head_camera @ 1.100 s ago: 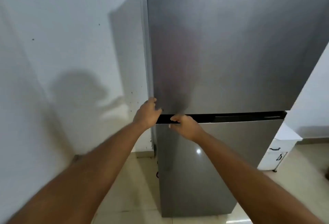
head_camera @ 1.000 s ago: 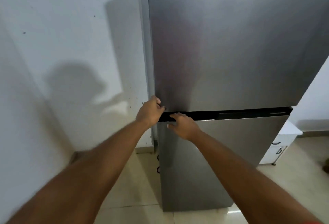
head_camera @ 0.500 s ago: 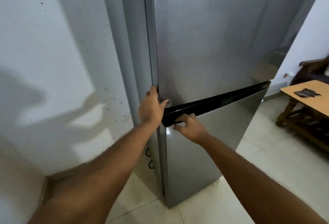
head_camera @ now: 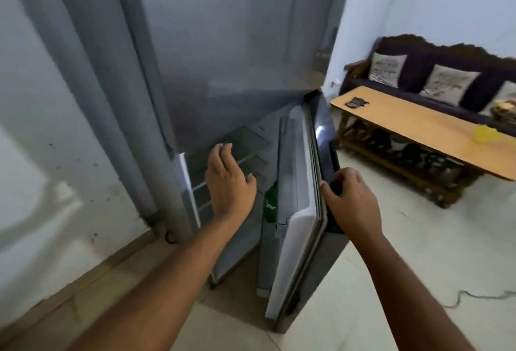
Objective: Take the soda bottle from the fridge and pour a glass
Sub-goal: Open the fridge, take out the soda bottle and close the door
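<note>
At lower centre, the right hand (head_camera: 350, 200) clamps the edge of the lower fridge door (head_camera: 300, 211), swung open since a second ago, while the left hand (head_camera: 229, 180), fingers spread, reaches toward the green soda bottle (head_camera: 270, 205) in the door rack beyond.

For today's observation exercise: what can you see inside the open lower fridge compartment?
Bare shelves at the back and a green bottle in the door rack. The left hand and door hide the rest.
</note>
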